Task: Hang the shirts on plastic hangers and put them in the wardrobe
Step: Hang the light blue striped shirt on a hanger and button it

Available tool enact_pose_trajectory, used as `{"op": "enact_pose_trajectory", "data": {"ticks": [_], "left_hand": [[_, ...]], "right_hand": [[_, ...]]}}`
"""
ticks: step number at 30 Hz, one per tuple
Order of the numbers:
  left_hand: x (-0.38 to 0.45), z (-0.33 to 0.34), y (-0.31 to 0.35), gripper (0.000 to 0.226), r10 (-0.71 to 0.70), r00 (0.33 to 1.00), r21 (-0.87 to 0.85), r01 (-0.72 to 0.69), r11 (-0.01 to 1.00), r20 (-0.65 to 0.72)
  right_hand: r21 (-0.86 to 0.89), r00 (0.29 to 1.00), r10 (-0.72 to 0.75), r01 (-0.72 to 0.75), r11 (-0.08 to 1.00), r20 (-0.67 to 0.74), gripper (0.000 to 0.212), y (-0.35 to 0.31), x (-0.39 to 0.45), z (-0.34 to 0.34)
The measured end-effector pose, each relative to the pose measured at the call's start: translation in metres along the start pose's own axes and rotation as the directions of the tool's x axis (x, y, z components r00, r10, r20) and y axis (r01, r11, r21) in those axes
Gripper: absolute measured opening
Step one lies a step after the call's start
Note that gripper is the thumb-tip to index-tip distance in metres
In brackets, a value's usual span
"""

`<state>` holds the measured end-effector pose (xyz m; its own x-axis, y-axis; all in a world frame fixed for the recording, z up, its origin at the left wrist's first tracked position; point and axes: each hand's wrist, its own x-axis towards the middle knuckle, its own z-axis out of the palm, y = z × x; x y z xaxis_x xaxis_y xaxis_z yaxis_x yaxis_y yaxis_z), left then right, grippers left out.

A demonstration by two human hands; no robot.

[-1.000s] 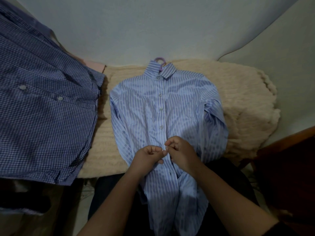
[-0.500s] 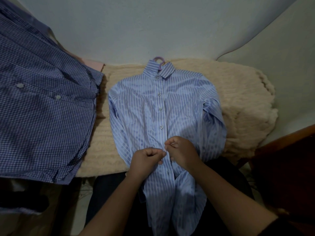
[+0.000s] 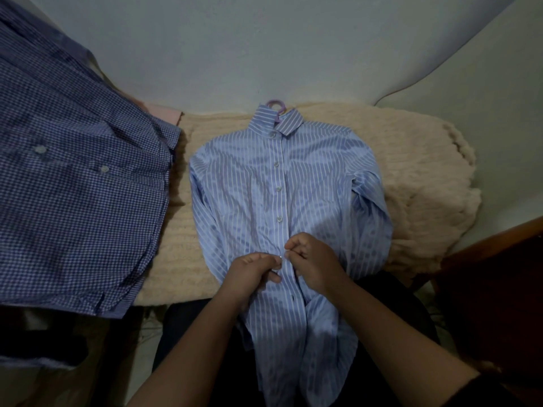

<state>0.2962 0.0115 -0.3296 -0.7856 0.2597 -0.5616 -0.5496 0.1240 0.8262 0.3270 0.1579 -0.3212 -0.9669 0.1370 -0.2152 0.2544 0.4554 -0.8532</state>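
Note:
A light blue shirt with white stripes [image 3: 249, 183] lies face up on a cream fluffy blanket [image 3: 417, 171], its lower part hanging over the front edge. A purple plastic hanger [image 3: 275, 103] is inside it, only its hook showing above the collar. Several upper buttons are fastened. My left hand [image 3: 252, 271] and my right hand [image 3: 311, 259] meet at the placket below the lowest fastened button. Both pinch the fabric edges around a small button between the fingertips.
A dark blue checked shirt [image 3: 73, 183] hangs or lies at the left, overlapping the blanket's left edge. A pink cloth [image 3: 164, 114] peeks out behind it. A pale wall stands behind the blanket. Dark wooden furniture [image 3: 493, 289] is at the right.
The view has shifted very slightly. Both hands stay at the same button on the placket, with only small finger movements.

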Motion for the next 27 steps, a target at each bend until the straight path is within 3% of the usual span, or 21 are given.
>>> {"op": "enact_pose_trajectory", "data": {"ticks": [5, 8, 11, 14, 16, 19, 21, 24, 25, 27], "left_hand": [[0.001, -0.001, 0.002, 0.013, -0.022, 0.999, -0.055, 0.024, 0.998, 0.046], [-0.001, -0.001, 0.001, 0.014, -0.016, 0.999, 0.022, 0.015, 1.0, 0.037], [-0.002, -0.004, 0.003, 0.011, 0.112, 0.992, 0.125, -0.104, 0.987, -0.057], [-0.001, -0.018, 0.003, 0.067, 0.336, 0.933, 0.479, -0.238, 0.845, -0.128], [0.003, -0.027, 0.004, 0.079, 0.373, 0.919, 0.671, -0.198, 0.714, -0.126], [0.01, -0.031, 0.006, 0.056, 0.375, 0.92, 0.765, -0.163, 0.623, -0.11], [0.014, -0.032, 0.006, 0.019, 0.44, 0.885, 0.705, -0.216, 0.676, -0.151], [0.014, -0.031, 0.015, 0.033, 0.36, 0.897, 0.417, -0.233, 0.879, -0.257], [0.016, -0.032, 0.021, 0.032, 0.388, 0.879, 0.41, -0.256, 0.876, -0.279], [0.021, -0.031, 0.041, 0.034, 0.515, 0.808, 0.556, -0.297, 0.777, -0.288]], "right_hand": [[-0.02, 1.0, -0.025, 0.025, 0.999, -0.006, 0.01, -0.001, -0.001, 0.0], [-0.035, 1.0, -0.014, 0.013, 0.999, -0.014, 0.009, 0.003, -0.002, 0.0], [0.032, 0.993, 0.013, -0.009, 0.999, -0.113, 0.011, 0.002, -0.002, -0.004], [-0.092, 0.977, -0.054, 0.036, 0.995, -0.206, 0.045, 0.007, 0.002, -0.018], [-0.117, 0.988, -0.04, 0.022, 0.993, -0.152, 0.056, 0.01, 0.004, -0.025], [-0.144, 0.985, -0.033, 0.008, 0.989, -0.17, 0.045, 0.014, 0.008, -0.025], [-0.166, 0.969, -0.061, 0.021, 0.986, -0.241, 0.033, 0.013, 0.009, -0.023], [-0.069, 0.936, -0.028, 0.005, 0.998, -0.35, 0.025, 0.01, 0.018, -0.033], [-0.039, 0.925, -0.023, 0.008, 0.999, -0.38, 0.022, 0.006, 0.025, -0.039], [0.048, 0.9, -0.021, 0.047, 0.998, -0.436, 0.018, -0.003, 0.042, -0.053]]}}
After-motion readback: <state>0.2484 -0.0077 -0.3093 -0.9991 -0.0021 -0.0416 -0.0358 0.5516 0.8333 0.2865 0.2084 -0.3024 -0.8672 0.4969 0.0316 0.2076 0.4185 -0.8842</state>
